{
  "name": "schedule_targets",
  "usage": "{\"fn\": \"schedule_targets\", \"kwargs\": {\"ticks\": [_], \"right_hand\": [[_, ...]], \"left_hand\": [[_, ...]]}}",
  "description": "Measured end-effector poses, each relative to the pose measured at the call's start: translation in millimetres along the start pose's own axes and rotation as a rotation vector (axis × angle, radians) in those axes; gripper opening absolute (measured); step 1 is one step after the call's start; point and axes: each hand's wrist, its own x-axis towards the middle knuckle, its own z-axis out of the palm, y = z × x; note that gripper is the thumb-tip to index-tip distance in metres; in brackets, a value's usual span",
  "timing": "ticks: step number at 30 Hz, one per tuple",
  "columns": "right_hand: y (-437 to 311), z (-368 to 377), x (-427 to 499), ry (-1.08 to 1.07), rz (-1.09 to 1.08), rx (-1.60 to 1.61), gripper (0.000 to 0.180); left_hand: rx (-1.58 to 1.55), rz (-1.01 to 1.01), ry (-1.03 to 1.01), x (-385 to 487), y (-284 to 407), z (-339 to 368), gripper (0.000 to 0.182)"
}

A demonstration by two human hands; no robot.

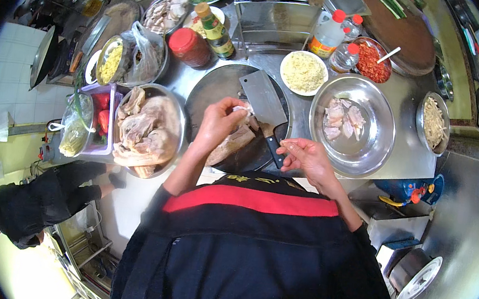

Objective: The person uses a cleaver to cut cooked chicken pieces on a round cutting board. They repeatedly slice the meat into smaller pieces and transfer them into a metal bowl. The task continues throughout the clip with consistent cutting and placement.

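On the round chopping board lies a cleaver, its blade flat and its dark handle pointing towards me. My left hand pinches a small pale piece of meat over the board, left of the blade. A larger piece of meat rests on the board below it. Beside the cleaver's handle is my right hand, thumb and forefinger together; whether a scrap is between them is unclear. To the right, a steel bowl holds several pieces of cut meat. Large pieces of meat fill a basin at the left.
A bowl of minced garlic, plastic bottles and a bowl of chopped red chilli stand behind. A red-lidded jar and a glass bottle stand back left. Another person is at the far left.
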Motion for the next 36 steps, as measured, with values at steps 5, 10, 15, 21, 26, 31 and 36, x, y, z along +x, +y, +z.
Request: {"fn": "schedule_targets", "kwargs": {"ticks": [5, 10, 15, 21, 26, 31, 36], "right_hand": [[38, -25, 4, 0.062, 0.084, 0.074, 0.033], [88, -45, 31, 0.316, -0.179, -1.645, 0.082], [126, -57, 49, 0.257, 0.002, -1.744, 0.083], [123, -75, 49, 0.241, -0.217, -1.731, 0.061], [117, -77, 43, 0.357, -0.403, -1.649, 0.051], [127, -79, 41, 0.256, -0.307, -1.751, 0.043], [136, -89, 53, 0.514, -0.625, -1.522, 0.026]], "left_hand": [[-0.111, -0.031, 0.035, 4, -16, -9, 0.02], [-0.179, -0.044, 0.061, 13, -32, -8, 0.021], [-0.148, -0.039, 0.08, 19, -39, -6, 0.019], [-0.139, -0.055, 0.11, 19, -47, -9, 0.017], [-0.132, -0.075, 0.147, 15, -56, -11, 0.018], [-0.142, -0.068, 0.136, 14, -57, -12, 0.02], [-0.099, -0.072, 0.159, 15, -56, -12, 0.02]]}}
